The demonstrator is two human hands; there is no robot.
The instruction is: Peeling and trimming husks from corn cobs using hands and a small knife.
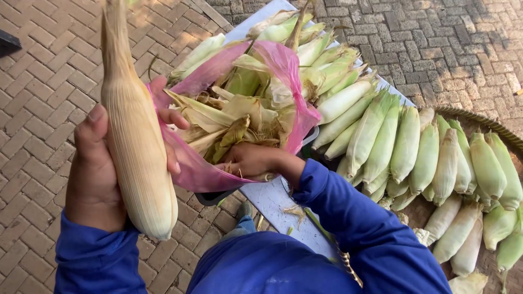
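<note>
— While the left hand [95, 174] stands the ear of corn [136, 147] upright, how do its fingers [171, 117] sit?
— Wrapped round the pale husk, thumb on the near side, fingertips showing on the far side. The grip is closed on the ear.
— And the right hand [248, 160]?
— Just beyond those fingers, pushed down into the pink plastic bag [283, 65]. It lies curled among the stripped husks [229, 117]; whether it grips any, I cannot tell.
— What holds the bag?
— A dark bin [215, 197] it lines; only the rim shows below the right wrist. No label or print shows on bag or bin.
— Past the bag?
— Unhusked green corn [381, 136] piled well right of the right hand, on a pale board [283, 209] and a round woven tray [479, 120].
— The ground?
— Brick paving [38, 98], sunlit, outdoors. Blue sleeves [348, 218] cover both arms.
</note>
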